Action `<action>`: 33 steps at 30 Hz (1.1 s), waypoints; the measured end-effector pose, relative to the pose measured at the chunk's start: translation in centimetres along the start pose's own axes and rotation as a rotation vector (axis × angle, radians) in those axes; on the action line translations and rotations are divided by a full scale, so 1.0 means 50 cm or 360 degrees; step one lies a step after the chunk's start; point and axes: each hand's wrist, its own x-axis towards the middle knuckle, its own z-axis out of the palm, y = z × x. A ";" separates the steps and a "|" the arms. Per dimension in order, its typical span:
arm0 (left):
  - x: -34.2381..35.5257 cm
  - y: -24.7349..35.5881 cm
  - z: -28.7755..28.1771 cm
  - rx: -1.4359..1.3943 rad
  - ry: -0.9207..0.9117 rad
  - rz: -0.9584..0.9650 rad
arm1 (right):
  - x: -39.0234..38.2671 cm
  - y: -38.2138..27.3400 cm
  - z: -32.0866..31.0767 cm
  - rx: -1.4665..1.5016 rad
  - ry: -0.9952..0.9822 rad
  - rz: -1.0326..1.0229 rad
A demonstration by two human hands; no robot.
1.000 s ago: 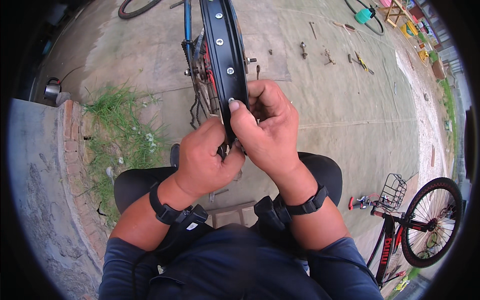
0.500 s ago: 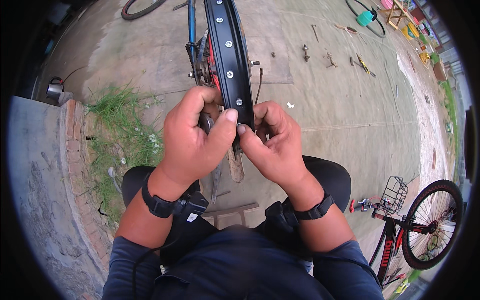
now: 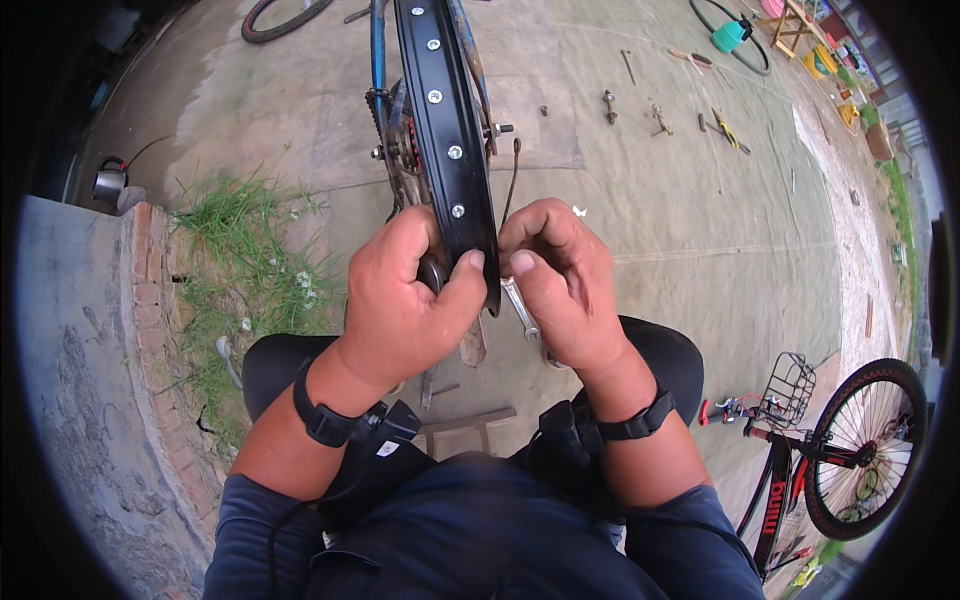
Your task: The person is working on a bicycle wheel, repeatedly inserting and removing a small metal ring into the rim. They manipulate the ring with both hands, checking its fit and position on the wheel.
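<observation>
A black wheel rim (image 3: 447, 125), set with a row of silver spoke nipples (image 3: 455, 153), stands upright between my hands. My left hand (image 3: 415, 300) is closed on its lower left side, thumb laid across the inner channel and fingers behind the wall. Just beyond the right edge, my right hand (image 3: 565, 285) has its fingers curled, thumb near the index finger. Whatever they pinch is hidden. Below that hand shows part of a silver wrench (image 3: 520, 308); I cannot tell whether it is held. A blue frame tube (image 3: 378, 50) and a chain (image 3: 375, 105) flank the wheel.
Loose axle parts (image 3: 610, 106) and pliers (image 3: 730, 130) lie on the ground sheet at the right. A black and red bicycle (image 3: 790, 455) lies at the lower right. Grass (image 3: 240, 250) and a low brick-edged wall (image 3: 90, 350) are on the left. A kettle (image 3: 110, 178) stands beyond.
The rim has shifted slightly left, and its nipples sit lower. My right thumb has come off the rim channel to its right side. The left hand has slid down a little, still gripping.
</observation>
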 end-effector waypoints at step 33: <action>-0.035 -0.044 0.015 0.0019 -0.0157 0.0130 | 0.034 -0.013 0.049 0.0110 0.0192 0.0066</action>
